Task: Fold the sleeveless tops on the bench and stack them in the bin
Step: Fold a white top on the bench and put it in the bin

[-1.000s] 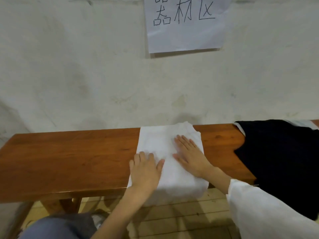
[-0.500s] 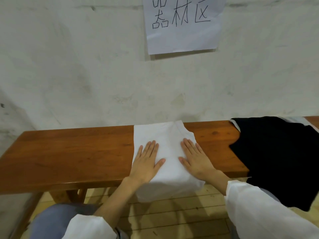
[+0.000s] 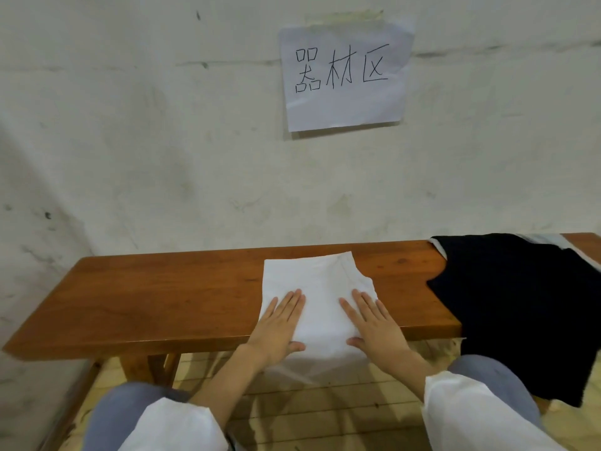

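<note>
Since half a second earlier, you drew both grips back toward the near edge and spread them wider apart on the white top (image 3: 317,284). Your left grip (image 3: 276,327) lay flat and open on the top's 7 o'clock part, fingers straight and together, holding nothing. Your right grip (image 3: 377,327) pressed the same way on its 5 o'clock part. Both thumbs sat by the near edge of the worktop (image 3: 162,297). The folded white top rested mid-worktop, at your 12 o'clock, its near end hanging over the edge. A black garment (image 3: 520,304) lay at its 3 o'clock, apart from it, draped over the same edge. A paper sign (image 3: 344,76) hung on the wall at 12 o'clock
</note>
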The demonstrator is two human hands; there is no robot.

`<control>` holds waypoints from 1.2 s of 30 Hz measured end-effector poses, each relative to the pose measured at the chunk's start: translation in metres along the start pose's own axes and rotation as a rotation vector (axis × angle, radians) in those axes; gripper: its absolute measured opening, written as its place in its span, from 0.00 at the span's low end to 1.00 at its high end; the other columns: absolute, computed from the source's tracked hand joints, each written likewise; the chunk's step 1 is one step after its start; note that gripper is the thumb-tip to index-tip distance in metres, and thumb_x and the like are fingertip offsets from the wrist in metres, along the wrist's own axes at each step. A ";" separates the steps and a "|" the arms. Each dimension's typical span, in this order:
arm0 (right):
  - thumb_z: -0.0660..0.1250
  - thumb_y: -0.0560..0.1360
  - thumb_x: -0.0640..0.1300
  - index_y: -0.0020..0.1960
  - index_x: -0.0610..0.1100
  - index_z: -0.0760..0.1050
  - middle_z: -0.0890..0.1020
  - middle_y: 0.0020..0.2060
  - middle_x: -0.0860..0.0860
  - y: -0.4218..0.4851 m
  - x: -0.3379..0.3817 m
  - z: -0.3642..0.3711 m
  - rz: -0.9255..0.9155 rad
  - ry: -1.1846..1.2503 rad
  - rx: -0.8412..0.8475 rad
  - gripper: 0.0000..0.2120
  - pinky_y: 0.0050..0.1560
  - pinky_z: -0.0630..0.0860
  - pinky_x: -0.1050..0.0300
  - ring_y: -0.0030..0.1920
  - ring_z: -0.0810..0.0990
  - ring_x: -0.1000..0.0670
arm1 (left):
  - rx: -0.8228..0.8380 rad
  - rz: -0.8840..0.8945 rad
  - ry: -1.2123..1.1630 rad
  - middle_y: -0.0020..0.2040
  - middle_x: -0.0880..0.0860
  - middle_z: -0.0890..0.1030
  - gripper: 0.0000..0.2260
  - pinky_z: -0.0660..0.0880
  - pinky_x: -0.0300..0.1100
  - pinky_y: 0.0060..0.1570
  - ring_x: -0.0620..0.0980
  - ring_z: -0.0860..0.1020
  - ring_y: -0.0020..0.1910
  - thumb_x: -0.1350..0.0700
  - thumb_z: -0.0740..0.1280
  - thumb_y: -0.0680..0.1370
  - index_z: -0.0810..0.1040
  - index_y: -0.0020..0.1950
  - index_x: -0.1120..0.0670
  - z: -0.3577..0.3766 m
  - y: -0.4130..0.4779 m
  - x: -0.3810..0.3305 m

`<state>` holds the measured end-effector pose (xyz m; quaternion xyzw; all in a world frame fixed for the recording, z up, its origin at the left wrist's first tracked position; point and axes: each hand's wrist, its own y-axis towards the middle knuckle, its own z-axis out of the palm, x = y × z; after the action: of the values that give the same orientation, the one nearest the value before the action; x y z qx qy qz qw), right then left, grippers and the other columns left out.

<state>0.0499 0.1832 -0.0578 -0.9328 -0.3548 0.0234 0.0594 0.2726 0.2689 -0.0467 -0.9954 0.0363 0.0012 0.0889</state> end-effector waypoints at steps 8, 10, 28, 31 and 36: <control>0.50 0.81 0.57 0.76 0.53 0.34 0.38 0.77 0.50 -0.006 -0.008 -0.022 -0.075 0.024 0.119 0.32 0.74 0.39 0.53 0.77 0.39 0.48 | -0.015 0.026 0.044 0.78 0.51 0.38 0.33 0.36 0.43 0.71 0.48 0.35 0.74 0.41 0.51 0.81 0.38 0.78 0.54 -0.003 -0.005 0.000; 0.51 0.82 0.53 0.78 0.53 0.43 0.44 0.78 0.51 -0.012 -0.009 -0.035 -0.084 0.096 0.143 0.28 0.75 0.48 0.52 0.77 0.46 0.48 | -0.002 0.029 -0.028 0.79 0.50 0.44 0.29 0.42 0.41 0.73 0.48 0.43 0.77 0.43 0.51 0.82 0.44 0.79 0.52 -0.014 -0.009 -0.001; 0.68 0.75 0.46 0.50 0.44 0.82 0.83 0.45 0.45 0.029 -0.047 -0.208 0.075 0.390 -0.518 0.08 0.46 0.74 0.51 0.46 0.80 0.43 | -0.490 -0.117 -0.349 0.41 0.52 0.79 0.06 0.68 0.42 0.39 0.53 0.77 0.42 0.53 0.69 0.76 0.82 0.48 0.54 -0.201 0.021 0.031; 0.69 0.75 0.46 0.49 0.44 0.83 0.81 0.45 0.46 0.036 -0.047 -0.232 0.058 0.378 -0.700 0.08 0.47 0.74 0.46 0.45 0.78 0.44 | -0.687 -0.076 -0.248 0.42 0.51 0.76 0.07 0.67 0.43 0.38 0.52 0.74 0.42 0.53 0.68 0.76 0.82 0.50 0.54 -0.226 0.027 0.033; 0.72 0.70 0.41 0.47 0.45 0.83 0.77 0.43 0.45 0.035 -0.047 -0.176 0.067 0.334 -0.703 0.07 0.45 0.71 0.50 0.46 0.76 0.43 | -0.642 0.060 -0.126 0.42 0.56 0.75 0.07 0.68 0.45 0.36 0.58 0.76 0.41 0.62 0.69 0.74 0.82 0.51 0.58 -0.175 0.022 0.029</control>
<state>0.0534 0.1093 0.1119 -0.8983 -0.2958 -0.2499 -0.2075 0.2995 0.2140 0.1213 -0.9690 0.0579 0.0771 -0.2276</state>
